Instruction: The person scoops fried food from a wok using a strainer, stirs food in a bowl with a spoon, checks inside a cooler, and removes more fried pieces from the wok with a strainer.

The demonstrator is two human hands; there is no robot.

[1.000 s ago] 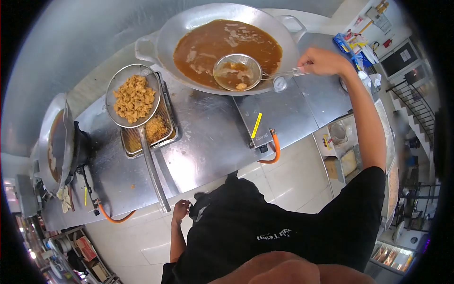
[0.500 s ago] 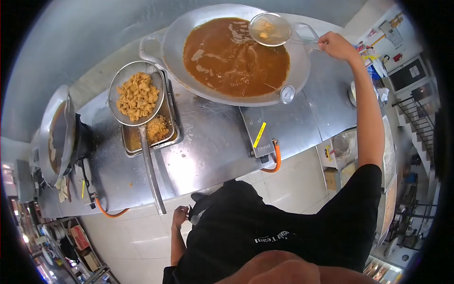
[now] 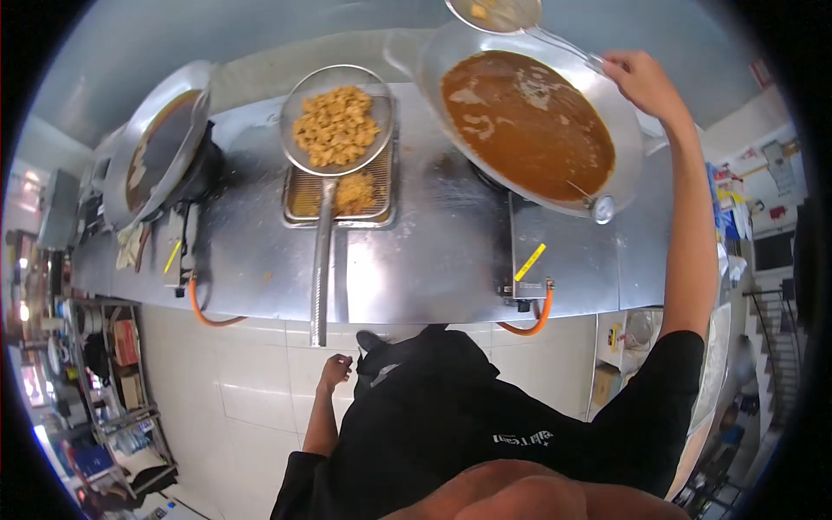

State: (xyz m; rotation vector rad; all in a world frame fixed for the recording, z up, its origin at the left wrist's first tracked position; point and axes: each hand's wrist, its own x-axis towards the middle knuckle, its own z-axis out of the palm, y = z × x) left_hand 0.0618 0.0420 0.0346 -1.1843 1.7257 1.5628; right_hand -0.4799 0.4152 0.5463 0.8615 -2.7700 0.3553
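My right hand (image 3: 643, 80) is closed around the handle of a small mesh skimmer (image 3: 524, 12), which holds a few golden fried bits. The skimmer is raised beyond the far rim of a large wok (image 3: 628, 152) of brown oil (image 3: 520, 130), partly cut off by the view's top edge. A dial thermometer (image 3: 603, 209) sits at the wok's near rim. My left hand (image 3: 335, 371) hangs low beside my body, fingers loosely bent and apart, holding nothing. A large long-handled strainer (image 3: 321, 277) full of fried pieces (image 3: 336, 126) rests over a wire-mesh tray (image 3: 303, 195) with golden crumbs (image 3: 355, 192).
A second wok (image 3: 117, 186) of dark liquid stands at the left. Burners with orange hoses (image 3: 544, 316) sit on the steel table (image 3: 433, 251), hoses hanging past its front edge. A loaded shelf rack (image 3: 104, 373) is at lower left.
My right hand has carried the skimmer from above the oil to beyond the wok's far rim. The view has turned left, and my left hand still hangs low.
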